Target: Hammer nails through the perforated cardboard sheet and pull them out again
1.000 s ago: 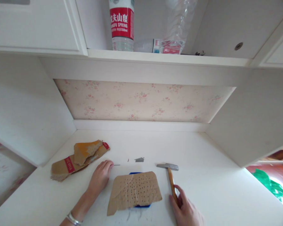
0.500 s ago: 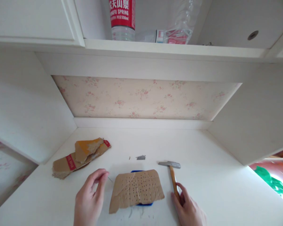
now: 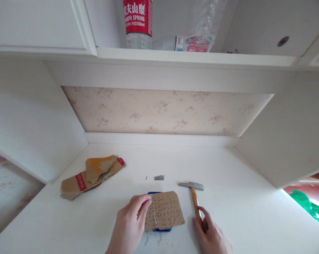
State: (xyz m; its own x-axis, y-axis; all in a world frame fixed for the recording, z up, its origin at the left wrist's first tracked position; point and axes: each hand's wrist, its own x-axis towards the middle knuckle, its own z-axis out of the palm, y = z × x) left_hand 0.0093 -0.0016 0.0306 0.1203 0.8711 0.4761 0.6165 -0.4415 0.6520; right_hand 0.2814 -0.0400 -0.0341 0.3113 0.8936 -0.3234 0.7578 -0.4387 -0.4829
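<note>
My right hand (image 3: 211,231) is wrapped round the wooden handle of a hammer (image 3: 195,201); its metal head rests on the white surface, pointing away from me. My left hand (image 3: 133,218) is closed in a pinch over the left part of a brown piece of cardboard (image 3: 168,211) dotted with many small holes. The thin nail in that pinch is hidden by the fingers now. Under the cardboard, the edges of a blue object (image 3: 163,230) stick out at front and back. Beyond it lies a small pile of grey nails (image 3: 158,177).
Torn cardboard pieces (image 3: 93,176) lie at the back left. White side panels and a floral back wall (image 3: 161,109) enclose the desk. Overhead, a shelf (image 3: 175,56) holds plastic bottles, one with a red label (image 3: 138,17). Grey smudges mark the surface in front of the cardboard.
My left hand has moved right, from beside the cardboard to over its left part. The nail that showed at its fingertips is now hidden. My right hand and the hammer stay put.
</note>
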